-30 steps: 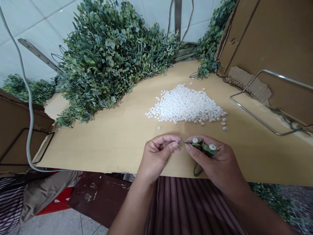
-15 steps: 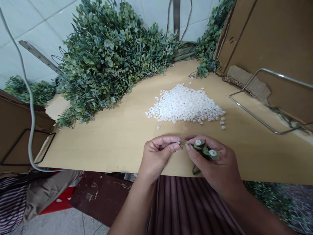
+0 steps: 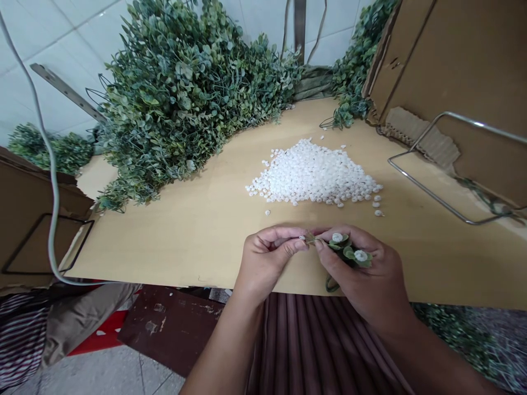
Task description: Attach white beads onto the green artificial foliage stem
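- The right hand [image 3: 366,280] keeps a closed grip around a small green sprig [image 3: 343,253]; two white caps [image 3: 360,255] already sit on its leaves, and the stem end curls out below the palm.
- The left hand [image 3: 267,258] has a narrow grip, thumb against forefinger, on something very small at the free tip of the sprig; I think it is one more white piece [image 3: 302,237], but it is almost hidden.
- Both hands meet just above the near edge of the table [image 3: 197,230], over the person's lap.
- The first risk, as I judge it: the tiny piece can slip out of the pinch, because so little of it is held. It would then fall past the table edge to the lap or the floor.
- The second risk: the sprig looks soft, so a push that is not straight may bend the tip, or shake the caps loose.
- The heap of white pieces [image 3: 315,178] lies loose on the table, not in any container; some have strayed from its edge, and a sleeve could scatter more.
- Behind it is a large pile of green foliage [image 3: 181,93].
- The cardboard boxes at the right [image 3: 465,71] and left [image 3: 28,219] show only their walls; I cannot tell what is inside.
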The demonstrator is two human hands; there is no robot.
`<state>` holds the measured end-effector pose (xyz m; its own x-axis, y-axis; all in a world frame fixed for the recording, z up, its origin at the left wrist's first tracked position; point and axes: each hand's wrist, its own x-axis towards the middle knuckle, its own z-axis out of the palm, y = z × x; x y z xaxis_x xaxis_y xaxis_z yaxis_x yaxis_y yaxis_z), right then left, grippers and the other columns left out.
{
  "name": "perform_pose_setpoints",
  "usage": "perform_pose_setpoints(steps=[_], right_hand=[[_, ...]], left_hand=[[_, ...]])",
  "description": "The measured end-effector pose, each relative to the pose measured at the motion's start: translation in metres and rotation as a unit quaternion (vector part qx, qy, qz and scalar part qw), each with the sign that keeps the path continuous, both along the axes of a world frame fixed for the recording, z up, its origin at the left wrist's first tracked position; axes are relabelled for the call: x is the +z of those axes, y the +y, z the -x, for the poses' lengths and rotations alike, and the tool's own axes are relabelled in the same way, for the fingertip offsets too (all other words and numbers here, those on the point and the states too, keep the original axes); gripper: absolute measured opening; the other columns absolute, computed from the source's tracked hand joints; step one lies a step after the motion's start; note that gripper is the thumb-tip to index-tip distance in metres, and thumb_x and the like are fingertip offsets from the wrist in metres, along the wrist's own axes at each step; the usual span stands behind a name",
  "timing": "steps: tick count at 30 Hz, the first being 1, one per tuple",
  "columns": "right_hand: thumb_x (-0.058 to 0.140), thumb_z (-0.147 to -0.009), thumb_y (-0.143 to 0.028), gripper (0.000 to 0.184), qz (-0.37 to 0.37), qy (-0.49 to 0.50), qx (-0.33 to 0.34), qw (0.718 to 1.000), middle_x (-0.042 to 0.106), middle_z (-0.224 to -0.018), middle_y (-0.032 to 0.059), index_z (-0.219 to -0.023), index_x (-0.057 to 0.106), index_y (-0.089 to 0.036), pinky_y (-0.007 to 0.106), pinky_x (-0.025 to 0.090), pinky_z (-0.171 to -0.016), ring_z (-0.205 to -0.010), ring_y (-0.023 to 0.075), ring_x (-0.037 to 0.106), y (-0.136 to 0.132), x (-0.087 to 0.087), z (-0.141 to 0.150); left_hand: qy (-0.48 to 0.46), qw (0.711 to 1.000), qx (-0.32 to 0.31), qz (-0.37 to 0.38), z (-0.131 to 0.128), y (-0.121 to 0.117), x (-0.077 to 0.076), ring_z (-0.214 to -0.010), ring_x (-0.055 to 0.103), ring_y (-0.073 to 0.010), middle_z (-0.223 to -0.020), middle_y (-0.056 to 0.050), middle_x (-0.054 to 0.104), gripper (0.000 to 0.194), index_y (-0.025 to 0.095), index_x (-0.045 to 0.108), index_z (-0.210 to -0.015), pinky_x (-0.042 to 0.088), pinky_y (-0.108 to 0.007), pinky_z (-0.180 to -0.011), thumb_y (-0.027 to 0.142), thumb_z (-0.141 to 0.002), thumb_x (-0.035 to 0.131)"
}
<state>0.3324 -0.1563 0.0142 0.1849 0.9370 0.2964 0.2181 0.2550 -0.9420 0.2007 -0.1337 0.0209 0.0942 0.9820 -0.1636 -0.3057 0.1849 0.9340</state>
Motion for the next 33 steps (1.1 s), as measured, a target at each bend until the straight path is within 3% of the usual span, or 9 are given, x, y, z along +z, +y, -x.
perform_pose_setpoints(steps=[9, 19, 26, 33], right_hand=[[0.059, -0.075, -0.02, 0.009, 0.008, -0.006, 0.004, 1.0, 0.07, -0.072, 0.0002, -0.066, 0.06, -0.022, 0.023, 0.054, -0.059, -0.064, 0.0162, 0.066, -0.0003, 0.0026, -0.0009], [0.06, -0.074, -0.018, 0.008, 0.006, -0.001, 0.005, 1.0, 0.07, -0.072, 0.0004, -0.066, 0.06, -0.021, 0.021, 0.053, -0.057, -0.062, 0.015, 0.065, -0.0002, 0.0021, -0.0003], [0.06, -0.071, -0.016, 0.009, 0.008, 0.017, 0.026, 0.999, 0.07, -0.069, -0.0004, -0.064, 0.057, -0.022, 0.022, 0.054, -0.056, -0.061, 0.0157, 0.066, 0.0, 0.0034, -0.0008], [0.059, -0.069, -0.015, 0.01, 0.004, 0.012, 0.025, 1.0, 0.07, -0.067, -0.0021, -0.063, 0.056, -0.022, 0.019, 0.053, -0.053, -0.057, 0.014, 0.065, -0.0017, 0.0023, -0.0014]], left_hand=[[0.009, 1.0, 0.003, -0.004, 0.0003, -0.0004, -0.0017, -0.065, 0.067, -0.0133, -0.067, -0.002, 0.073, 0.017, 0.018, 0.074, -0.066, 0.057, -0.027, -0.074, 0.025, -0.054, 0.084], [0.002, 1.0, -0.008, -0.013, -0.0006, -0.0002, -0.0016, -0.065, 0.067, -0.0104, -0.068, 0.0, 0.073, 0.012, 0.019, 0.074, -0.067, 0.055, -0.022, -0.073, 0.022, -0.058, 0.082], [0.029, 0.999, -0.023, -0.033, 0.0018, -0.0014, -0.003, -0.073, 0.068, -0.0161, -0.071, -0.002, 0.073, 0.011, 0.019, 0.074, -0.066, 0.055, -0.031, -0.08, 0.025, -0.06, 0.081], [0.039, 0.998, -0.032, -0.034, 0.0014, -0.0015, -0.0016, -0.072, 0.068, -0.0156, -0.074, -0.003, 0.074, 0.009, 0.019, 0.073, -0.064, 0.056, -0.03, -0.078, 0.024, -0.06, 0.081]])
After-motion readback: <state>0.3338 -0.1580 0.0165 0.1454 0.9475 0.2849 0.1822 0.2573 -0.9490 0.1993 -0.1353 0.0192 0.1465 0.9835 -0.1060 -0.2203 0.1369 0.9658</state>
